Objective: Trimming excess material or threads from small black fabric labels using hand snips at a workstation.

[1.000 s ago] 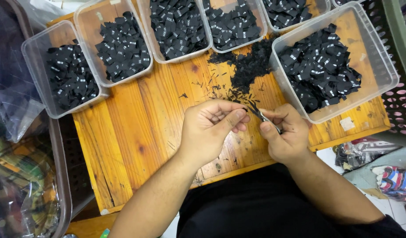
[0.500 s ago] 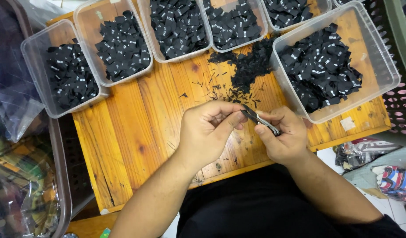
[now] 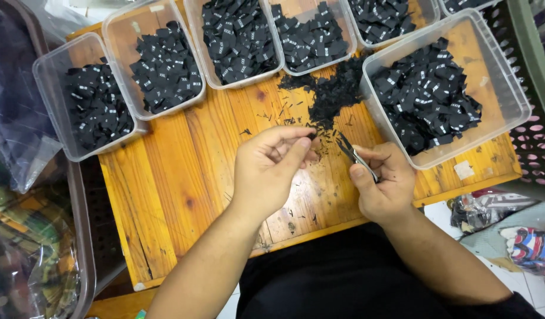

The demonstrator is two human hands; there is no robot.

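Observation:
My left hand [image 3: 272, 168] hovers over the wooden board [image 3: 166, 183], its thumb and fingers pinched on a small black fabric label [image 3: 312, 136]. My right hand [image 3: 382, 183] grips a small pair of metal snips [image 3: 354, 156], blades pointing up-left toward the label and just apart from it. A loose pile of black scraps and threads [image 3: 331, 94] lies on the board right behind both hands. The label is mostly hidden by my fingertips.
Several clear plastic tubs hold black labels: a large tub [image 3: 497, 77] at right, others along the far edge [image 3: 240, 41] and at left [image 3: 89, 106]. Bagged cloth [image 3: 18, 248] lies at left, a pink crate [image 3: 535, 142] at right, the board's edge near my lap.
My hands drifted slightly apart. The left hand lifted toward the scrap pile with the label, and the snips' tips swung up and away from it.

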